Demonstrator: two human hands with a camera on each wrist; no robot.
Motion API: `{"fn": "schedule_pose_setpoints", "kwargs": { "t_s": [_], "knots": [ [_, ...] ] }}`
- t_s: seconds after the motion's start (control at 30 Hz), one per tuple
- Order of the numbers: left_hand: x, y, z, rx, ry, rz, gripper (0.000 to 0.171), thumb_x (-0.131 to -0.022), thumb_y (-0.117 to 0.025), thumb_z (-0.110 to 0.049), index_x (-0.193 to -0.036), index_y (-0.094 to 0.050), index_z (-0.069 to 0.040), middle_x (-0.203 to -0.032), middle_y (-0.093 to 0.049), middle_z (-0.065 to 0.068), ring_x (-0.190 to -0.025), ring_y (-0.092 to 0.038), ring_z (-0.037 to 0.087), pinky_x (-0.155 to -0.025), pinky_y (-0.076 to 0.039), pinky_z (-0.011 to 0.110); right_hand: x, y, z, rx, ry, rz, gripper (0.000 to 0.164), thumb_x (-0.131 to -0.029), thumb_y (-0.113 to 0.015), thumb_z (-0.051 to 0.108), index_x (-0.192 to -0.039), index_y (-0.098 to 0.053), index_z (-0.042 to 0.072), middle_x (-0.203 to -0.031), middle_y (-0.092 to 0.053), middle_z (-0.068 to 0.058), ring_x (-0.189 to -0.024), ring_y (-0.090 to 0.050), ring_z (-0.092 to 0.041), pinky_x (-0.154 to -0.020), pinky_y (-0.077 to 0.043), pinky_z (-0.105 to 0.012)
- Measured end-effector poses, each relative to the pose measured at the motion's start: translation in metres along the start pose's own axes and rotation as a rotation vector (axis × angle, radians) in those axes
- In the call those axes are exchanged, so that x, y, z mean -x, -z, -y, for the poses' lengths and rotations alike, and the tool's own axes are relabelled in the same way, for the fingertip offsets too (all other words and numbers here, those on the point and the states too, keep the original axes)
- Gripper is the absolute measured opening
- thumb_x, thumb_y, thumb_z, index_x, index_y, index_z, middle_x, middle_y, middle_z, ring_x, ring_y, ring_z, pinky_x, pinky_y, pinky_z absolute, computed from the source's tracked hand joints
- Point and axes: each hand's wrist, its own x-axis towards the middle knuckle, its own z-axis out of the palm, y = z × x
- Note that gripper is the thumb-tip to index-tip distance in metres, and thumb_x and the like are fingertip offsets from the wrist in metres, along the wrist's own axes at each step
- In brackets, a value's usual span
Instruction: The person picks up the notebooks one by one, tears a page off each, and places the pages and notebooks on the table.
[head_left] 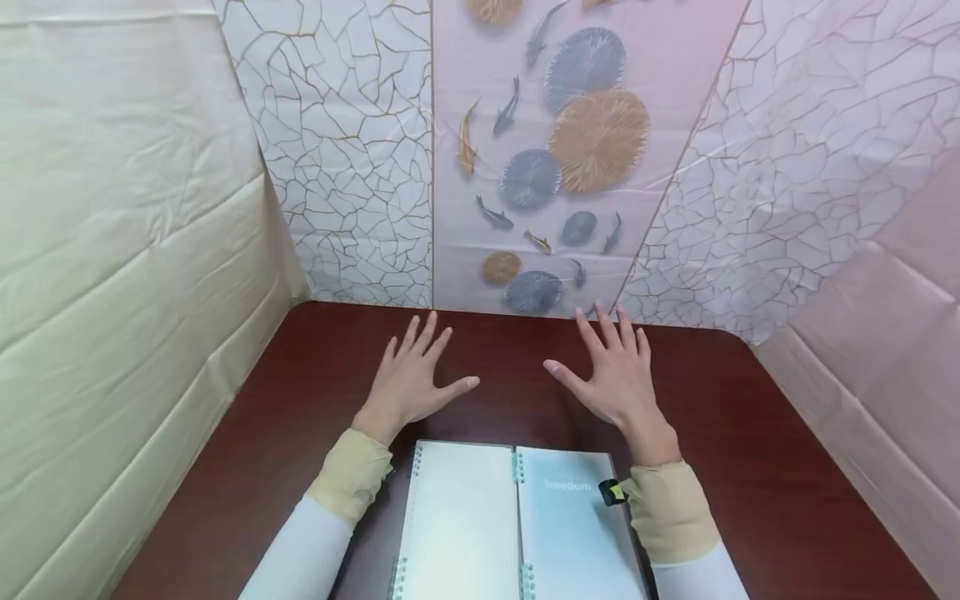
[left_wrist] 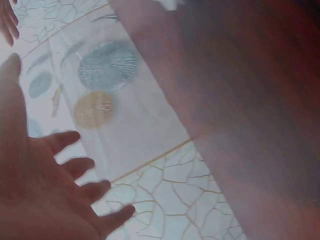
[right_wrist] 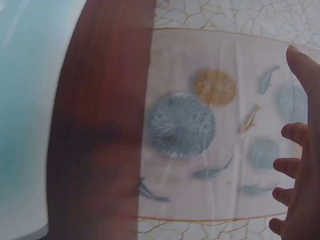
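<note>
Both hands are held out over the far half of a dark red-brown table, fingers spread, nothing in them. In the head view my left hand (head_left: pixel 408 379) is left of the middle, its thumb pointing inward. My right hand (head_left: pixel 613 375) mirrors it on the right. Nearer the front edge lies an open ring-bound notebook, with a pale gridded page (head_left: pixel 461 517) on the left and a light blue sheet (head_left: pixel 573 529) reading "freedom" on the right. The right wrist, with a small black and yellow piece (head_left: pixel 612 492) at its cuff, overlaps the notebook's right edge.
The table (head_left: pixel 247 483) has rounded far corners. Behind it hangs a printed cloth (head_left: pixel 480 167) with fish and round leaf shapes, flanked by crackle-patterned panels (head_left: pixel 345 150). Cream padded walls (head_left: pixel 127 275) close in the left and right sides.
</note>
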Motion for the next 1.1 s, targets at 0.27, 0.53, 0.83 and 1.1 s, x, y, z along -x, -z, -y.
{"fn": "schedule_pose_setpoints", "kwargs": {
  "t_s": [0.27,0.53,0.83,1.1],
  "knots": [
    [0.001,0.018,-0.028,0.058,-0.157,0.026,0.105,-0.088,-0.039,-0.095,-0.169,-0.032,-0.027,-0.178,-0.015,-0.002,-0.164,-0.007,0.027,-0.129,-0.015,0.055,-0.004,0.014,0.025,-0.113,0.204,-0.022,0.096,-0.089,-0.072,0.067,-0.167,-0.037,0.023,-0.173,-0.03,-0.009,-0.16,-0.021,-0.038,-0.117,-0.025,-0.073],
    [0.019,0.008,-0.036,-0.065,-0.262,0.255,0.106,-0.086,-0.039,-0.096,-0.166,-0.039,-0.026,-0.175,-0.025,0.004,-0.162,-0.015,0.035,-0.126,-0.022,0.06,0.01,0.003,0.038,-0.095,0.396,0.203,0.102,-0.089,-0.069,0.075,-0.169,-0.03,0.027,-0.176,-0.021,-0.004,-0.161,-0.019,-0.035,-0.123,-0.026,-0.065],
    [0.033,-0.016,-0.031,-0.106,-0.252,0.369,0.106,-0.085,-0.048,-0.094,-0.168,-0.035,-0.029,-0.177,-0.019,0.004,-0.163,-0.012,0.038,-0.126,-0.022,0.062,0.033,-0.015,0.029,-0.005,0.408,0.425,0.109,-0.084,-0.059,0.089,-0.17,-0.029,0.029,-0.176,-0.022,-0.009,-0.16,-0.021,-0.039,-0.12,-0.028,-0.07],
    [0.039,-0.023,-0.029,-0.125,-0.264,0.396,0.107,-0.085,-0.05,-0.093,-0.17,-0.029,-0.03,-0.178,-0.014,0.005,-0.162,-0.011,0.039,-0.125,-0.022,0.065,0.051,-0.027,0.023,0.005,0.357,0.565,0.118,-0.081,-0.059,0.092,-0.171,-0.022,0.027,-0.176,-0.02,-0.014,-0.159,-0.02,-0.045,-0.117,-0.029,-0.074]
  ]
}}
